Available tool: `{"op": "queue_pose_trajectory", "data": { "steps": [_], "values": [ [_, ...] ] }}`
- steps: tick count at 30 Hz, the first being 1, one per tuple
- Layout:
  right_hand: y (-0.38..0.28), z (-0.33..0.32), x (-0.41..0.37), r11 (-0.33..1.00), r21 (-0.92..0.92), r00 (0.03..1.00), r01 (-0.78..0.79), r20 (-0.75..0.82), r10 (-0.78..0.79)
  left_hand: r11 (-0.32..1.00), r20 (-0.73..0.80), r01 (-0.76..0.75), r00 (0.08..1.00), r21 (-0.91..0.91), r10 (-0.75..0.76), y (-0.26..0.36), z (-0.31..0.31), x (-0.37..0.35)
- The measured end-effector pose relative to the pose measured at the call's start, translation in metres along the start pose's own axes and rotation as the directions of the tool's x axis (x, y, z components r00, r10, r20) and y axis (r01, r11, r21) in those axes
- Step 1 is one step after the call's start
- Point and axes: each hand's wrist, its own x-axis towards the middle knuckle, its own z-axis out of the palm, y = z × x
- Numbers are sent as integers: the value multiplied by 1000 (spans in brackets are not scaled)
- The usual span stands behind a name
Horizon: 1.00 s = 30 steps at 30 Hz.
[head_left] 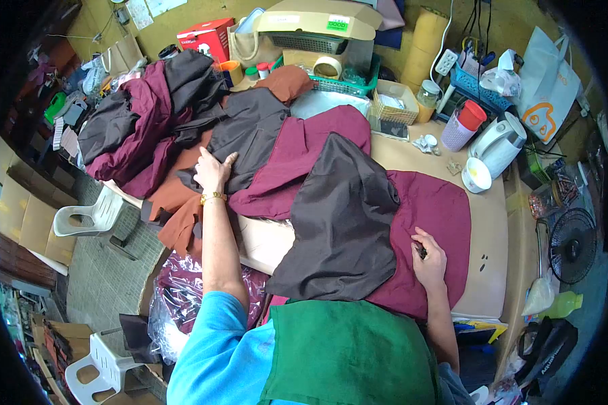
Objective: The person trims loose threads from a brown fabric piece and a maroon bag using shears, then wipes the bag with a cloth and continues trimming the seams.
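Note:
My left hand [213, 170] reaches out to the left over the cloth pieces, thumb and fingers apart, resting at the edge of a dark brown fabric piece [250, 125]. Rust-brown cloth [177, 196] lies bunched beside that wrist. In my right hand [429, 260] the fingers are curled round a small black object [422, 252], mostly hidden. That hand is over a maroon fabric piece [446, 209]. Between my hands a large dark brown panel [341, 229] lies partly over the maroon cloth. Another maroon piece [324, 135] is spread behind it.
A heap of maroon and dark garments [142, 121] sits at the table's left end. Along the back stand a basket [395, 101], a jar [427, 94], a white kettle [500, 145] and a cup [476, 175]. White chairs [94, 212] stand on the left floor.

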Motion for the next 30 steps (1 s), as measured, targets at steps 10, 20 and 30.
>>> {"op": "queue_pose_trajectory", "data": {
  "steps": [10, 20, 30],
  "values": [
    [-3, 9, 1, 996, -88, 1000, -6, -18, 5, 602, -789, -791, 436, -106, 433, 98, -109, 54],
    [0, 8, 16, 987, -156, 999, 46, 9, -46, 652, -562, -693, 685, -308, 463, 71, -146, 42],
    [8, -7, 18, 982, -145, 988, 122, 117, -106, 431, 573, -828, 170, -357, 801, 48, -68, -229]
  ]
}}
